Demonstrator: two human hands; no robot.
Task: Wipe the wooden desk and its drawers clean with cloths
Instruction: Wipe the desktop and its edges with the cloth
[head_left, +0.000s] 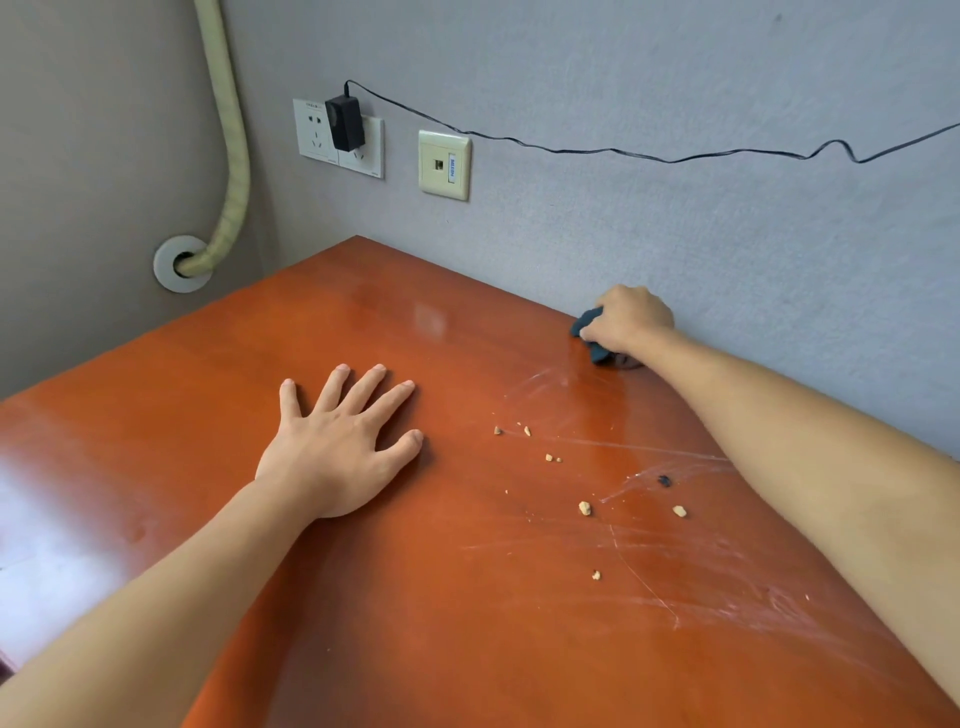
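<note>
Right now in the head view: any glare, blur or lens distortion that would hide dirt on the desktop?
Head view: window glare washes out the left part of the glossy reddish-brown wooden desk, and a small bright reflection sits near its far edge. Wide-angle bending shows at the frame edges. Focus is sharp: the pale crumbs and whitish smears read clearly. The right hand, holding the dark blue-grey cloth, casts only soft shadow.

Cloth mostly hidden under right hand; desk cut off btm.
</note>
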